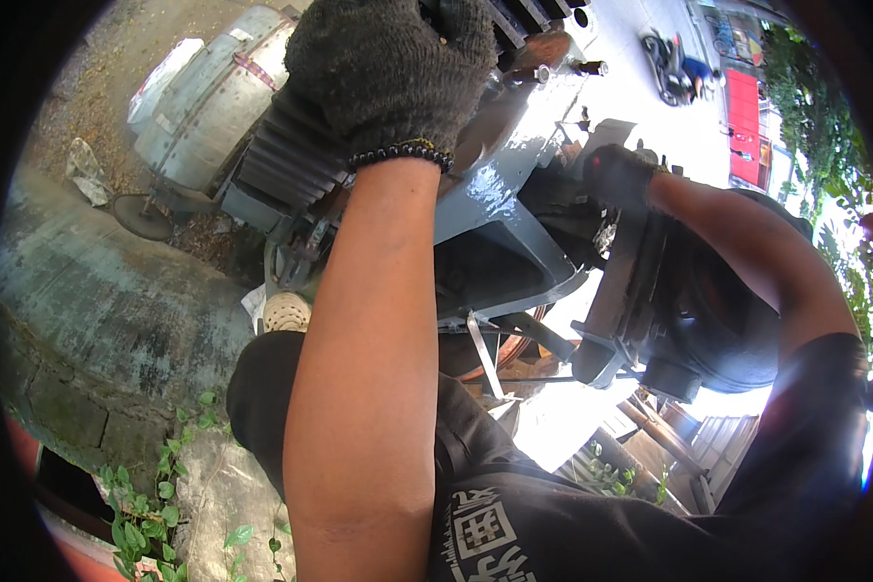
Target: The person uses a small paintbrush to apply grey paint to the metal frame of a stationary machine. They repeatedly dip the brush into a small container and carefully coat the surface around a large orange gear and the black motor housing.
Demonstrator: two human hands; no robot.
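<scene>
My left hand, in a dark knitted glove with a beaded bracelet at the wrist, is at the top of the view over a ribbed dark metal housing. Its fingers curl closed; what they hold is hidden behind the glove. Farther right, my right hand, also in a dark glove, rests closed against the upper part of a grey metal machine frame. Shadow hides what its fingers grip. Below the right forearm sits a large black rounded machine part. Short metal studs stick out beside the left hand.
A silver riveted drum stands at the upper left, near a small wheel. A mossy concrete ledge with vines runs along the left. Pipes lie at the lower right. A motorcycle with a rider is on the road.
</scene>
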